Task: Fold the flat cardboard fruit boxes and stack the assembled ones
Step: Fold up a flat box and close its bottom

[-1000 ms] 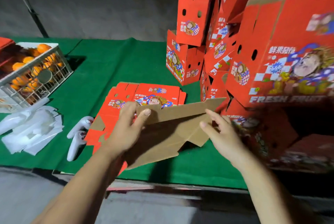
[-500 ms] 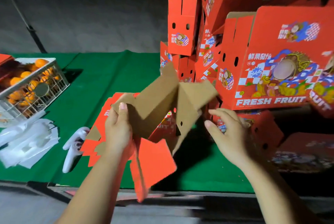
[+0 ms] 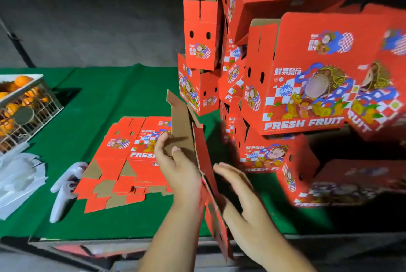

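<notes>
Your left hand (image 3: 180, 170) has its grip on the half-opened box blank (image 3: 197, 161), fingers curled over the brown inner face, holding it on edge above the front of the table (image 3: 105, 100). Your right hand (image 3: 239, 192) lies flat with straight fingers along the red outer panel, gripping nothing. With only one hand holding, the blank could twist and crease off its score lines as you press. The leaning stack of assembled boxes (image 3: 307, 87) stands just beside your right hand; a wide swing of the panel could knock it over. The flat blanks (image 3: 123, 161) lie on the table to your left.
</notes>
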A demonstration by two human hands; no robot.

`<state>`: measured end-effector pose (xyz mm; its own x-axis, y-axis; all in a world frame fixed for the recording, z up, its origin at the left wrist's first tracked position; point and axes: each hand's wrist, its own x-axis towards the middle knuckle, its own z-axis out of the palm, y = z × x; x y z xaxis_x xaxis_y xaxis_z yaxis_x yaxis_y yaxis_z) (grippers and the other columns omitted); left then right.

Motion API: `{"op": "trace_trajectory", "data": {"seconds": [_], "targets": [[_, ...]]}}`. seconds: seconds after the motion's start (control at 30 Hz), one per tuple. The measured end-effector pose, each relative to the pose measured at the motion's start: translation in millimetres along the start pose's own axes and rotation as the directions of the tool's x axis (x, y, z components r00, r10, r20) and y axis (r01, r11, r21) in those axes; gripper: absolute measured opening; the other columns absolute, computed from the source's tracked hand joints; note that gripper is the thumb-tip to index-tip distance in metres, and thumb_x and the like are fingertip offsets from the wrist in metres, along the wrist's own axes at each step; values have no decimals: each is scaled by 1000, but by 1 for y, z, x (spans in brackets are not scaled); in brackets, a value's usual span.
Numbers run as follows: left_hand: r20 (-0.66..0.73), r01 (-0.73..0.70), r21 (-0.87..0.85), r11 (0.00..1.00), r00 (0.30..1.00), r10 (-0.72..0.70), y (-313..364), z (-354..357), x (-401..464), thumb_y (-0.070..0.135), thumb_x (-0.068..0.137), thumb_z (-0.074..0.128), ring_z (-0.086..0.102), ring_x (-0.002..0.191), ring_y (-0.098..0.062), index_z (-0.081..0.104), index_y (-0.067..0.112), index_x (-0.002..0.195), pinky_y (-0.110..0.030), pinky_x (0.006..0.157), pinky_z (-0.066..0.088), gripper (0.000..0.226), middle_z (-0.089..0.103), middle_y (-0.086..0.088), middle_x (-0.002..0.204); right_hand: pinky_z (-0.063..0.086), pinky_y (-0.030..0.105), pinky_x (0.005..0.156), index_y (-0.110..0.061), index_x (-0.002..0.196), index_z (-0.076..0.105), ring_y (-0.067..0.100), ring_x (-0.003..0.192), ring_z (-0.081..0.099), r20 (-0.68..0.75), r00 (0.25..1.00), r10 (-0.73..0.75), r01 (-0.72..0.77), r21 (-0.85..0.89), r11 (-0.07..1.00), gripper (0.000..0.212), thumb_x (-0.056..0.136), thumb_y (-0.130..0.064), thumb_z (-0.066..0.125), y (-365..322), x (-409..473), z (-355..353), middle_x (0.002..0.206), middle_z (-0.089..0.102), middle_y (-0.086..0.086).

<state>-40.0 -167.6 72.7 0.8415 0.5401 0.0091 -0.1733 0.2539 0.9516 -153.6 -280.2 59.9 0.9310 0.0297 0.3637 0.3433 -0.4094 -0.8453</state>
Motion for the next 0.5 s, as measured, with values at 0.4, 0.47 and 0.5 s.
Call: {"op": "trace_trajectory", "data": {"seconds": [0.4, 0.47, 0.5], "targets": [[-41, -171, 102, 980, 984, 176, -4, 29, -10, -1, 99, 41, 57, 115, -31, 53, 28, 109, -50, 109, 43, 33, 59, -19, 124, 40, 9, 73, -60, 151, 27, -3, 84, 56, 110, 990, -87, 131, -490, 862, 75, 88, -34, 59, 45, -16, -34, 157, 21, -23], [12, -273, 142, 952, 962, 274, 2, 22, -19, 10, 95, 40, 52, 123, -37, 53, 37, 110, -59, 110, 39, 34, 58, -17, 125, 42, 9, 84, -63, 144, 36, -7, 97, 59, 72, 996, -60, 83, -375, 923, 67, 93, -25, 59, 47, -8, -44, 155, 29, -26], [45, -328, 166, 930, 945, 325, 5, 17, -22, 12, 94, 40, 50, 125, -39, 52, 40, 111, -59, 111, 38, 35, 58, -13, 125, 42, 9, 92, -59, 140, 46, -7, 108, 59, 14, 998, -54, 55, -254, 966, 63, 95, -17, 61, 49, -2, -50, 151, 39, -22]]}}
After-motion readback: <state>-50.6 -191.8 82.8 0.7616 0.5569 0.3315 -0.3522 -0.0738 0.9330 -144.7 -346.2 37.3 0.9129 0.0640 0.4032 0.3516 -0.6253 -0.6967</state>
